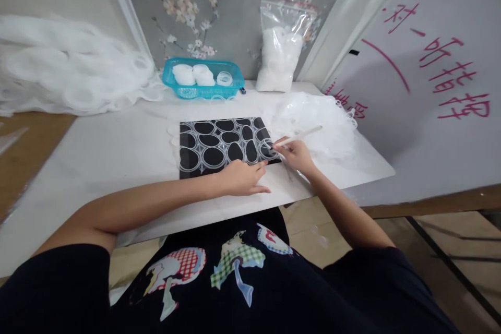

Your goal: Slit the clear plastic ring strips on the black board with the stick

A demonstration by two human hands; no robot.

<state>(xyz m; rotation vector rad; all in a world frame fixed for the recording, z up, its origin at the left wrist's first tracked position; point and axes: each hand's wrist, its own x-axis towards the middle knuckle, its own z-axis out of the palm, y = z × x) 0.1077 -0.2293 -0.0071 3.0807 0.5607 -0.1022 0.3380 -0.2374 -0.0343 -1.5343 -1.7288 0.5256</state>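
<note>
A black board [189, 158] lies on the white table, covered with rows of clear and whitish rings [213, 156]. My right hand [296, 155] is closed on a slim white pen-like tool [303, 134]. Its dark tip points at a ring [267, 149] at the board's right end. Across the board's near edge rests my left hand [243, 177], fingers stretched out and thumb apart, with the fingertips close to that same ring. Whether those fingertips press on the ring is too small to tell.
Loose white translucent rings [321, 125] are heaped right of the board. Behind stand a blue basket [188, 92] with white bundles and a zip bag [275, 57] of white material. A large white pile [70, 68] sits at left. A whiteboard [430, 151] with red writing leans at right.
</note>
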